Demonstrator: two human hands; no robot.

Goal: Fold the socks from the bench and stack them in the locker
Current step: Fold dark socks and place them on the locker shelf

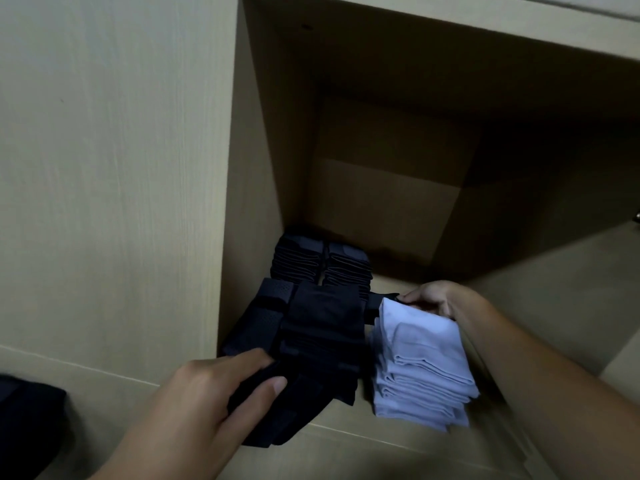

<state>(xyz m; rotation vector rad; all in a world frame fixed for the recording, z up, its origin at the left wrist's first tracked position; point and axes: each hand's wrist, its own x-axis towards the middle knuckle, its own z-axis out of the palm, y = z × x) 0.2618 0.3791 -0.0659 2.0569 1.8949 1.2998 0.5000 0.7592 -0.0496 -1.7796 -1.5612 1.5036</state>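
I have the folded dark socks (304, 362) pinched in my left hand (207, 400) at the locker (242, 202) mouth, on the front dark stack; I'd slide them in square, edges flush, then let go. My right hand (429, 301) curls over the far end of the white sock stack (422, 368) just right of it, steadying it. Soft knit, ribbed folds; smooth pale laminate walls

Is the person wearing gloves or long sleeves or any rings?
No gloves. The left hand and right hand are both bare, and both forearms are bare as far as the picture shows, so no sleeve is in view. No ring, watch or bracelet shows on the fingers or wrists. The left thumbnail looks short and unpainted.
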